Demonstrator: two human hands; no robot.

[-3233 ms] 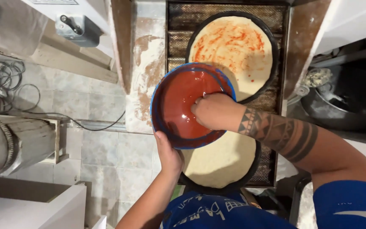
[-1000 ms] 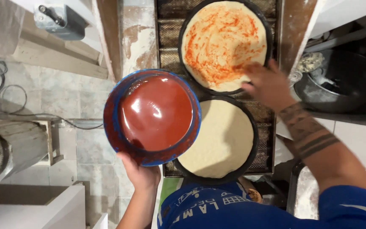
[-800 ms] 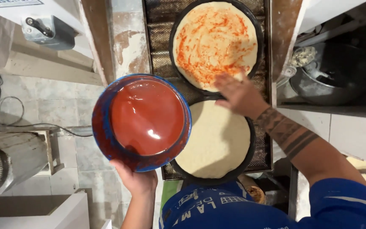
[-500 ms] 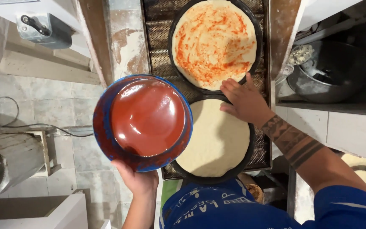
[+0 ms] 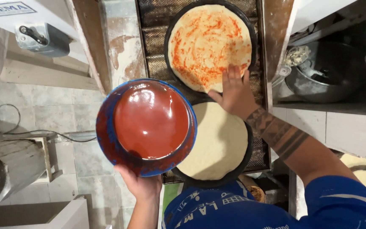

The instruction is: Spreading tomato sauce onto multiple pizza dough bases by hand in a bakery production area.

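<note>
A long perforated metal tray (image 5: 153, 38) runs away from the person, beyond both hands, and carries two round black pans. The far pan (image 5: 169, 29) holds a pizza base smeared with red sauce (image 5: 208, 44); the near pan (image 5: 217, 182) holds a plain pizza base (image 5: 219, 140) with no sauce on it. The two pans sit just beside each other, rims nearly touching, and the right hand lies over that meeting point.

The blue bowl of tomato sauce (image 5: 147, 127) is held up off the tray, to the left of the right hand and directly above the left hand. Its right edge overlaps the left side of the plain base in this view. The sauce inside is smooth and glossy, and red smears coat the inner wall and rim.

The left hand (image 5: 140, 186) grips the bowl from below at its near edge, fingers curled under it, thumb hidden from view.

The right hand (image 5: 234, 91) is flat and empty, fingers spread and stretched forward. Its fingertips (image 5: 234, 72) rest on the near edge of the sauced base, while the heel of the hand lies over the far edge of the plain base. The forearm crosses the right part of the near pan.

To the right of the right hand, a metal bowl (image 5: 327, 76) sits on a lower shelf.
</note>
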